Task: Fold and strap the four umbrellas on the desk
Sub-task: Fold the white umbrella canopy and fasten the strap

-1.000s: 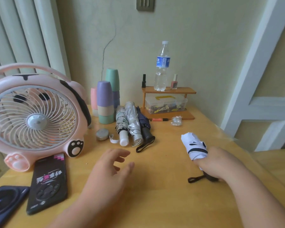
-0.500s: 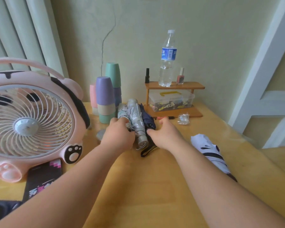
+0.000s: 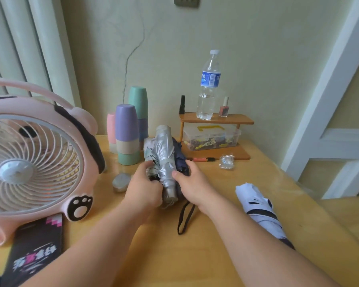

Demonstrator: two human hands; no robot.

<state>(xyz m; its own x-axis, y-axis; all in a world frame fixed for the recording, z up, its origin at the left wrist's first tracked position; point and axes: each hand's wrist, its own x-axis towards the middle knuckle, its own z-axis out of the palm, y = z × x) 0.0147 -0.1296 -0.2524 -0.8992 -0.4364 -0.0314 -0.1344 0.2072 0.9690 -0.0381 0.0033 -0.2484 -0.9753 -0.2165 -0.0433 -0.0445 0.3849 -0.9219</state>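
Because the bundle seemingly needs parting, the left hand (image 3: 144,190) has its grip closed on the pale printed fabric umbrella (image 3: 148,149) and the right hand (image 3: 192,183) on the dark navy fabric umbrella (image 3: 180,160), flanking the shiny silver folded umbrella (image 3: 164,154).

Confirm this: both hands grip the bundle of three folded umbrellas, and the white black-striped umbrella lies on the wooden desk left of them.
Wrong side: the head view shows the white black-striped umbrella lying right of the bundle of three folded umbrellas. Left hand and right hand do grip it.
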